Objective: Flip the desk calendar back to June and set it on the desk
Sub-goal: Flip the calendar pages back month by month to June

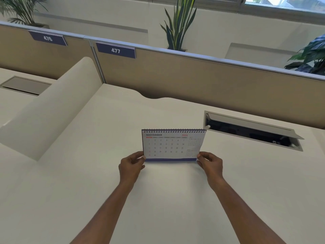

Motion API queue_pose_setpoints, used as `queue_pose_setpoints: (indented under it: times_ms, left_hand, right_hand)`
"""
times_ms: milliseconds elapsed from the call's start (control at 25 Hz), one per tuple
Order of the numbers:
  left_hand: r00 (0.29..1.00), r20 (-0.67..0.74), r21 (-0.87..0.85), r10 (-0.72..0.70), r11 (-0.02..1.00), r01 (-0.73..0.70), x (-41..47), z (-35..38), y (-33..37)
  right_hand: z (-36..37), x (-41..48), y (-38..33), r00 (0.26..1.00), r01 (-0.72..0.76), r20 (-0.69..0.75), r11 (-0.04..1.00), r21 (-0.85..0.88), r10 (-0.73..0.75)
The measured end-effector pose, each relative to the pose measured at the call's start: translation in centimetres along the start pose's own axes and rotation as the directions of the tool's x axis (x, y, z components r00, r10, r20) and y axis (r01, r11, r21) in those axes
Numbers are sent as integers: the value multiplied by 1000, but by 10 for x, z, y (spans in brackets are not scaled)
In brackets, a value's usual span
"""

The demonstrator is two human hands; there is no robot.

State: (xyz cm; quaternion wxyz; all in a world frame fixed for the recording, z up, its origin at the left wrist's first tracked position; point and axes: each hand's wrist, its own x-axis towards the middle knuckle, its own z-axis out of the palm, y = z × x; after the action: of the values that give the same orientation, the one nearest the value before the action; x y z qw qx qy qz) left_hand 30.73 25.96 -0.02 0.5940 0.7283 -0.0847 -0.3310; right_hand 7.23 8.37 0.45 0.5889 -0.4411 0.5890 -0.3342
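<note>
I have one desk calendar between my hands, spiral binding along its top edge, the facing page reading NOVEMBER 2026. My left hand pinches its lower left corner, thumb on the front and fingers curled behind; my right hand pinches the lower right corner the same way. Both hands are closed on the calendar, which stands upright with its blue bottom strip just above the desk; I cannot tell whether that edge touches the surface.

Beyond my right hand, one cable hatch is sunk into the desk with its lid tipped open, dark inside. Well off beyond my left hand, one rounded cream divider rises from the desk, and past it lies a second hatch, shut, on the neighbouring desk. Straight ahead of both hands runs the tan partition carrying two blue number plates, 476 and 477. Three plants show behind it: one far left, one centre, one far right. Nothing lies on the desk between my forearms.
</note>
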Motion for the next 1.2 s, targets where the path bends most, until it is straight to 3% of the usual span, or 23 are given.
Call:
queue_pose_setpoints:
  times_ms: [200, 640, 1200]
  left_hand:
    - [997, -29, 179, 69, 982, -63, -3, 1, 5]
    - [992, -32, 193, 125, 974, -116, -8, 3, 9]
    - [998, -61, -24, 35, 999, -36, -17, -4, 10]
  right_hand:
    - [-1, 0, 0, 1000, 30, -8, 999, -40, -30]
    - [-6, -4, 1, 1000, 16, 8, 999, 37, -16]
    - [-10, -14, -2, 999, 27, 26, 993, 114, -30]
